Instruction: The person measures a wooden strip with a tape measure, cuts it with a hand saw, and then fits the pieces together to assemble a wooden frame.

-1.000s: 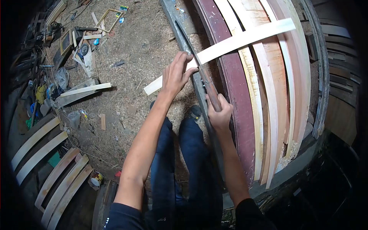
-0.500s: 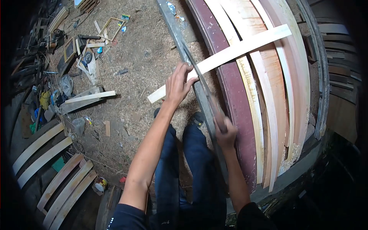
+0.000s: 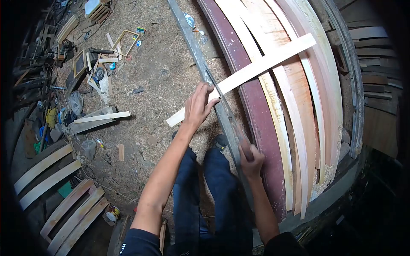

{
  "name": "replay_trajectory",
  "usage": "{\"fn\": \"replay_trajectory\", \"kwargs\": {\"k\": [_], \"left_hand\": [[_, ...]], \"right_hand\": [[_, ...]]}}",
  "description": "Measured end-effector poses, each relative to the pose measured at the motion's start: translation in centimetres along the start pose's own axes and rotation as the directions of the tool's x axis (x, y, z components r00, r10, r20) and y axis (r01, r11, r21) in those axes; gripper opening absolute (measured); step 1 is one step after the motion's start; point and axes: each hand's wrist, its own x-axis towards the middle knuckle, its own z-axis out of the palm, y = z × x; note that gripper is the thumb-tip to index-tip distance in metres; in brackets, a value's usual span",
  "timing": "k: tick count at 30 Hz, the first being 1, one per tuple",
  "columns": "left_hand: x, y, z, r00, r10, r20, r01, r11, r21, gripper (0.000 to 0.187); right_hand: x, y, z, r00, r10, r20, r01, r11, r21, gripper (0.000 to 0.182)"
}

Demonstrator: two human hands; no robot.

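A pale wooden strip (image 3: pixel 267 60) lies slantwise across a long grey beam (image 3: pixel 193 48), one end sticking out to the left and the other reaching over the stacked boards. My left hand (image 3: pixel 197 105) grips the strip at the beam's left edge, thumb and fingers closed around it. In my right hand (image 3: pixel 253 161) is the handle of a handsaw (image 3: pixel 241 137), blurred by motion. Its thin blade crosses the strip just right of my left fingers. The cut itself is too small to make out.
Curved boards (image 3: pixel 299 100) and a maroon panel (image 3: pixel 259 115) lie to the right. More curved slats (image 3: pixel 49 181) stand at lower left. Sawdust covers the ground (image 3: pixel 149 55), with a wooden frame (image 3: pixel 126 42), offcuts and tools at upper left. My legs (image 3: pixel 220 179) are below the beam.
The view has shifted slightly. My right hand still grips the saw, slightly lower in the picture, while my left hand stays on the strip.
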Motion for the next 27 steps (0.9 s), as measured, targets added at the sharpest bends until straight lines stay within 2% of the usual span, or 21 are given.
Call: {"fn": "replay_trajectory", "kwargs": {"k": [1,3,5,8,11,13,15,16,17,19,20,21,23,24,25,27], "left_hand": [[-0.1,0.1,0.1,0.999,0.035,-0.026,-0.035,0.999,-0.002,0.039],[-0.1,0.6,-0.2,1.0,-0.026,0.006,0.026,1.0,-0.01,0.038],[0.1,0.6,-0.8,0.993,-0.071,0.093,0.071,0.997,-0.002,0.038],[0.1,0.3,-0.4,0.996,-0.061,0.072,0.063,0.998,-0.015,0.038],[0.1,0.0,-0.2,1.0,-0.006,0.029,0.006,1.0,-0.003,0.037],[-0.1,0.2,0.1,0.999,0.032,0.009,-0.032,0.999,-0.005,0.037],[-0.2,0.3,0.1,1.0,0.009,-0.009,-0.009,1.0,-0.025,0.036],[0.0,0.3,-0.2,0.998,-0.041,0.038,0.043,0.999,-0.033,0.035],[0.1,0.5,-0.2,0.998,-0.038,0.04,0.04,0.999,-0.034,0.035],[0.1,0.8,-0.2,0.995,-0.089,0.035,0.09,0.996,-0.017,0.035],[0.2,0.6,-0.1,0.996,-0.086,0.027,0.087,0.996,-0.021,0.035],[0.5,0.5,-0.1,0.996,-0.086,0.02,0.087,0.996,-0.02,0.035],[0.0,0.2,0.2,0.999,0.033,-0.028,-0.034,0.999,-0.024,0.035],[-0.1,0.4,0.1,1.0,-0.028,0.01,0.028,0.998,-0.048,0.034],[-0.2,0.5,0.2,0.999,-0.032,0.017,0.033,0.998,-0.054,0.034],[0.2,0.2,-0.1,0.999,-0.011,0.042,0.014,0.998,-0.057,0.034]], "right_hand": [[1.6,-0.6,1.2,1.0,0.008,0.001,-0.008,1.0,-0.002,0.031],[4.3,-2.1,3.0,0.994,0.074,0.079,-0.078,0.996,0.046,0.03],[3.7,-1.2,2.6,0.994,0.066,0.085,-0.072,0.995,0.067,0.029],[-0.8,0.8,-0.5,0.992,0.087,0.088,-0.092,0.994,0.056,0.028],[-1.2,0.3,-0.9,0.99,0.107,0.094,-0.11,0.993,0.03,0.025],[2.4,-1.2,1.3,0.994,0.077,0.075,-0.084,0.991,0.103,0.026],[5.2,-2.5,3.0,0.995,0.056,0.084,-0.065,0.992,0.104,0.025],[5.8,-2.8,3.3,0.996,0.03,0.086,-0.039,0.993,0.11,0.024],[5.2,-2.4,2.8,0.996,0.031,0.083,-0.04,0.993,0.11,0.024],[1.6,0.1,1.2,0.998,-0.058,-0.006,0.058,0.998,0.019,0.026],[-0.8,2.3,0.9,1.0,0.003,-0.025,-0.001,0.997,0.073,0.027],[-0.3,1.9,0.6,1.0,-0.003,-0.023,0.005,0.997,0.075,0.027],[-0.4,0.2,-0.5,0.994,0.082,0.071,-0.083,0.996,0.011,0.025],[0.9,-0.2,0.9,0.991,0.122,0.048,-0.126,0.989,0.079,0.024],[2.5,-0.8,1.7,0.99,0.13,0.049,-0.133,0.988,0.073,0.024],[5.1,-1.9,2.4,0.992,0.035,0.122,-0.042,0.998,0.052,0.025]]}}
